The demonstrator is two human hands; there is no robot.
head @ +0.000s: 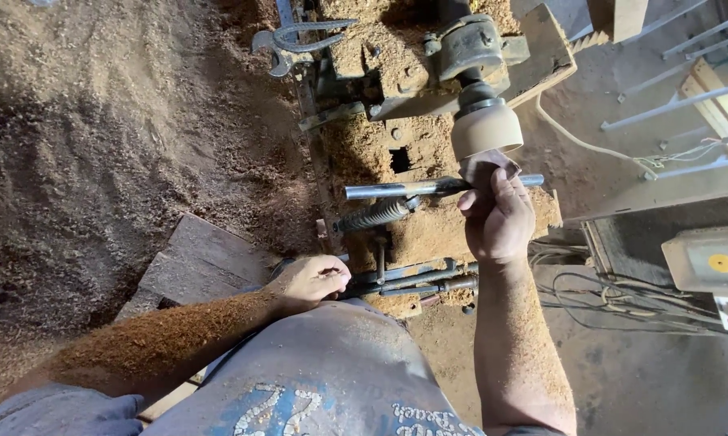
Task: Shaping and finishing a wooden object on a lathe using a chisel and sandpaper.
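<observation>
Two wrenches point(287, 44) lie amid sawdust point(98, 121) behind lathe point(461, 48).

the right hand point(499, 220) pressed a small grey sandpaper piece point(485, 168) against the rounded pale wooden workpiece point(485, 129); just below that workpiece lay a steel tool-rest bar point(396, 190), and the sawdust-coated left hand point(309, 282) rested further below.

Wood blank point(485, 129): pale, rounded turned piece mounted on the lathe spindle, just above the right hand point(499, 220).
Sandpaper point(487, 167): small grey-brown folded piece, pinched in the right hand's fingertips, pressed against the blank's lower edge.
Metal rods point(416, 281): dark, lying side by side, level, just right of the left hand point(309, 282), which rests at their near end.
</observation>
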